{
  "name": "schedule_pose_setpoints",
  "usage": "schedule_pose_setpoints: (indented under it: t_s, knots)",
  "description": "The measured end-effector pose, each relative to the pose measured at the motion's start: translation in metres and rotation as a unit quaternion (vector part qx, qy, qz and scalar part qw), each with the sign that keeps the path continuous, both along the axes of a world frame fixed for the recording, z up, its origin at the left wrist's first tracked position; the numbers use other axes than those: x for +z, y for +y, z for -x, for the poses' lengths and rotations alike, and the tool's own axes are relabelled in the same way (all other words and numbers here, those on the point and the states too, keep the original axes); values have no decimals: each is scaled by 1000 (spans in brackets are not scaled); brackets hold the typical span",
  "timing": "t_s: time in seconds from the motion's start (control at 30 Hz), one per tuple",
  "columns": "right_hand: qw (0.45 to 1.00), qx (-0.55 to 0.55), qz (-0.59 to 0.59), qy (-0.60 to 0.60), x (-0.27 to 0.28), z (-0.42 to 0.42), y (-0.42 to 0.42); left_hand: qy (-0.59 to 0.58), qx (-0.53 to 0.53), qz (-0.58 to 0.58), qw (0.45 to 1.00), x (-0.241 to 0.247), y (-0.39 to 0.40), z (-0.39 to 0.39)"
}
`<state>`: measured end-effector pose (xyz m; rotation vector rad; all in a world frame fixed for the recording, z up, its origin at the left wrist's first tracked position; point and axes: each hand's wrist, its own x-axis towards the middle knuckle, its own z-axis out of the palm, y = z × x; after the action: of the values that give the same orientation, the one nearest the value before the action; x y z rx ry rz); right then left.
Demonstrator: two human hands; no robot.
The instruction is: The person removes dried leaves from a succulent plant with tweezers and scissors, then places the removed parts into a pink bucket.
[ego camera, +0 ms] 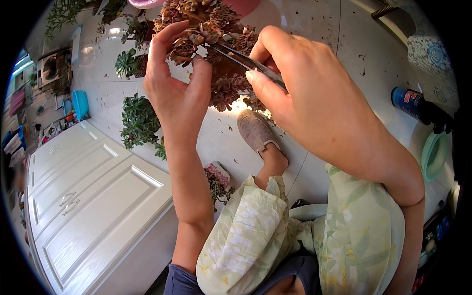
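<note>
A large succulent [225, 88] with clustered reddish-brown rosettes fills the top centre, in front of my knees. My left hand [177, 88] curls around one rosette [191, 40], its thumb below and its fingers at the far side. Between thumb and fingers, my right hand [317, 88] grips a pair of dark metal tweezers [236, 57]. The tweezers' tips reach in among the leaves beside that rosette, close to my left thumb. Whether they pinch a leaf is too small to tell. My right hand partly covers the plant's right side.
Green succulents [140, 120] stand on the tiled floor [236, 147] to the left, amid scattered dry leaf bits. A white cabinet [99, 206] lies at lower left. At right are a blue spray can [409, 103] and a pale green basin [427, 158]. My slippered foot [254, 131] is below the plant.
</note>
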<state>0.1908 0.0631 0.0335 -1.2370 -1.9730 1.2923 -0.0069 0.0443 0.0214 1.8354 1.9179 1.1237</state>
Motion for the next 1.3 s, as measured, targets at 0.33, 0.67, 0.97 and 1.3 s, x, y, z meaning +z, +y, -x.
schedule_pose_setpoints:
  t_s: [0.33, 0.67, 0.97, 1.3]
  knots:
    - [998, -1, -68, -1, -2, 1, -7, 13, 2, -1, 1000, -1, 0, 1]
    - [991, 16, -132, -13, -10, 4, -6, 7, -8, -10, 1000, -3, 2, -1]
    - [987, 4, -147, -64, 23, -15, -5, 5, 7, -49, 999, -4, 1, 6]
    - [955, 5, -278, -98, 33, -9, 12, -6, 33, -57, 998, -10, -4, 9]
